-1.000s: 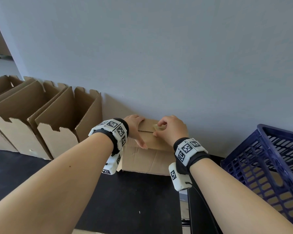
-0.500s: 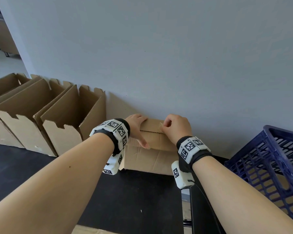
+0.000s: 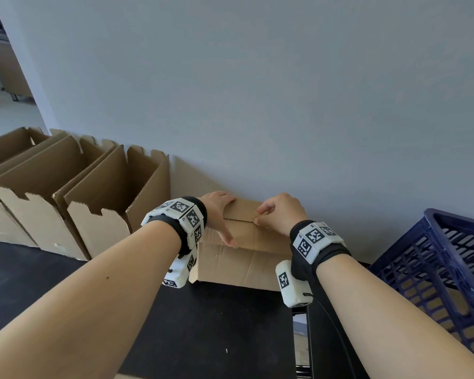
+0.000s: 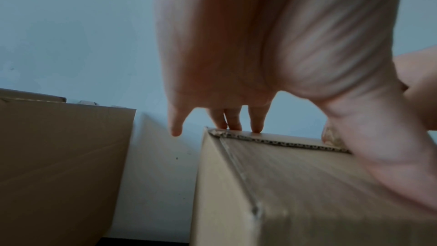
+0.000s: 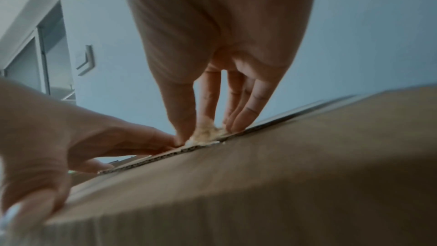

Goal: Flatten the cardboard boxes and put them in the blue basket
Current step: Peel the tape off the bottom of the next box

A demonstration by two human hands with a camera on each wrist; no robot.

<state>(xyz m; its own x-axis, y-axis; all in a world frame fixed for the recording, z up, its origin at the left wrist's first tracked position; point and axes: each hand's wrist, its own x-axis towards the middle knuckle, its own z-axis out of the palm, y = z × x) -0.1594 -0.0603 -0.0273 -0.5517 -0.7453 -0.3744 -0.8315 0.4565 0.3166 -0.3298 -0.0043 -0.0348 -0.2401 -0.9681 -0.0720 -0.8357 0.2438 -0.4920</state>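
**Closed brown cardboard box, held at its top seam**

Item: closed brown cardboard box (image 3: 244, 258), placed on a black tabletop (image 3: 203, 324) against a pale grey wall (image 3: 257, 91). The left hand (image 3: 219, 212) is laid over the box's top left edge, fingers on top and thumb down the front face. A crumpled scrap of tape (image 5: 205, 132) at the seam is pinched by the right hand (image 3: 282, 212). A dark blue slatted plastic basket (image 3: 443, 263) is seen to the right; open-topped brown cardboard boxes (image 3: 74, 198) are lined along the wall to the left.
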